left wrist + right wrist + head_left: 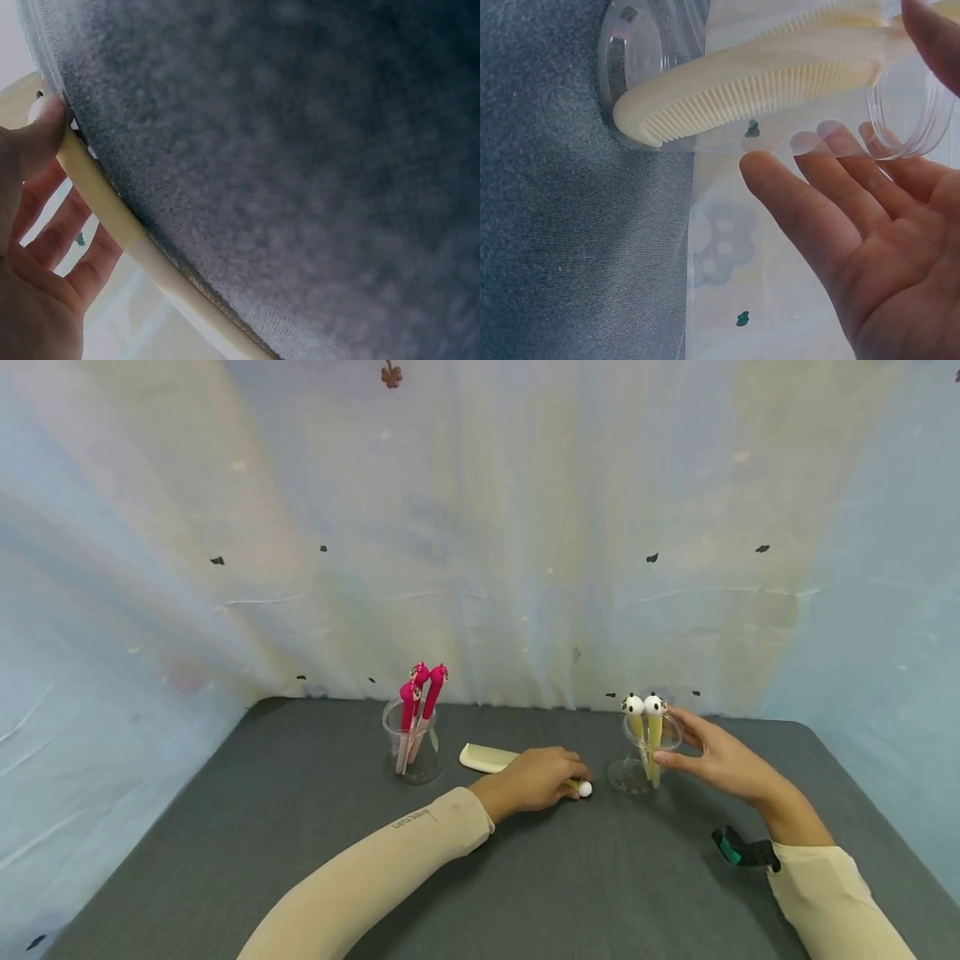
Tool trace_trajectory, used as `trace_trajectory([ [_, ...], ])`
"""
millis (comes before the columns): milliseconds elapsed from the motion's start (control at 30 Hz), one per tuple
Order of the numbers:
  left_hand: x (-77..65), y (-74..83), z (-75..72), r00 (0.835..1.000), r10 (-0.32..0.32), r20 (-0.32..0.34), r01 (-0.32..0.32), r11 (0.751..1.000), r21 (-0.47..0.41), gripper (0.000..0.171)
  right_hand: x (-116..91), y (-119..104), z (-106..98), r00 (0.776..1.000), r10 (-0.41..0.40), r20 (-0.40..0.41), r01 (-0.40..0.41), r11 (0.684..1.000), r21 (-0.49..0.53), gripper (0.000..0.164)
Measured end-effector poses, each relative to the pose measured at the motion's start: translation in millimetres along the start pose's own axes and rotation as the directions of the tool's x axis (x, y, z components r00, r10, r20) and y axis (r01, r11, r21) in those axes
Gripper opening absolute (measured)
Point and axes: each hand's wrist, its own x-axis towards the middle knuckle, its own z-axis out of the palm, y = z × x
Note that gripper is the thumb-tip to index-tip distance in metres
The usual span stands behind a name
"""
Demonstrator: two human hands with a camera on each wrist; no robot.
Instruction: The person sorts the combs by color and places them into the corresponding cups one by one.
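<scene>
My left hand (542, 778) is low over the grey table and pinches a pale yellow comb (486, 757) by its handle. The comb's toothed end points left, and its white, ball-like head shows past the fingers. In the left wrist view, the thumb (49, 124) presses near the handle's end. On the right, my right hand (726, 762) holds a clear plastic cup (628, 783), thumb in front and fingers round the far side. Two yellow combs (742, 64) with white animal heads stand in it, teeth down.
Another clear cup (423, 770) stands to the left, with several pink-handled combs (431, 692) upright in it. A dark band with a green patch (738, 847) is by my right wrist. A pale patterned curtain (495, 527) hangs behind the table (300, 810).
</scene>
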Motion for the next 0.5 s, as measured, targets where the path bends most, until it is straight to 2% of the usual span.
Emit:
trace_trajectory([
  [267,-1.8,2.6,-6.8,1.000,0.000,0.007,0.001,0.996,-0.084,0.028,-0.9,1.4,-2.2,1.000,0.013,0.001,-0.013,1.000,0.006,0.090],
  [500,-15.9,8.5,-9.4,0.994,-0.031,-0.101,0.015,0.988,-0.155,0.028,-0.6,0.6,1.1,1.000,0.019,-0.003,-0.019,1.000,0.002,0.090],
])
